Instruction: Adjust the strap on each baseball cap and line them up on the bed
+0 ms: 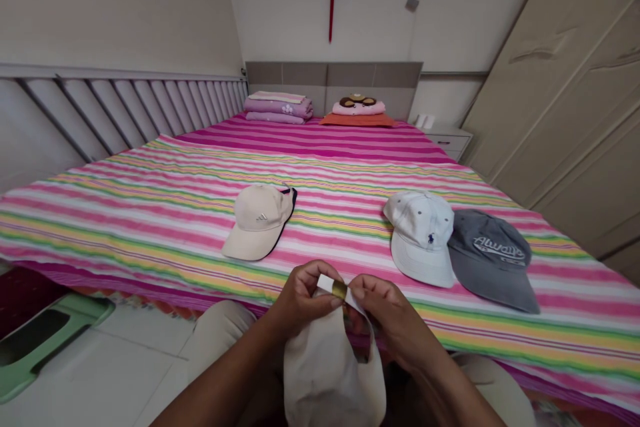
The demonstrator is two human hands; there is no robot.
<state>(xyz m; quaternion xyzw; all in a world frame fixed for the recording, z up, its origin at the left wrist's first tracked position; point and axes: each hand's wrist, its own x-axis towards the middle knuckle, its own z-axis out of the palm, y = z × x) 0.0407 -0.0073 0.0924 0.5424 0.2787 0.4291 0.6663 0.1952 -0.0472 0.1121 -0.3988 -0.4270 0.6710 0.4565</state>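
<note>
Left hand (300, 297), right hand (385, 310): fingers pinched closed on back strap (356, 300) of cream cap (330, 373) (brass buckle (339, 289) between them), apparently so it lies taut.

The one camera is sitting on the person's head, looking forward and down along the bed (320, 167) toward the headboard (333, 77) and the far wall (280, 0) at the top of the frame. It is hanging close over the left hand (300, 297), the right hand (385, 310) and the cap (330, 373) at bottom centre, while the wardrobe (565, 80) is filling the upper right.
</note>
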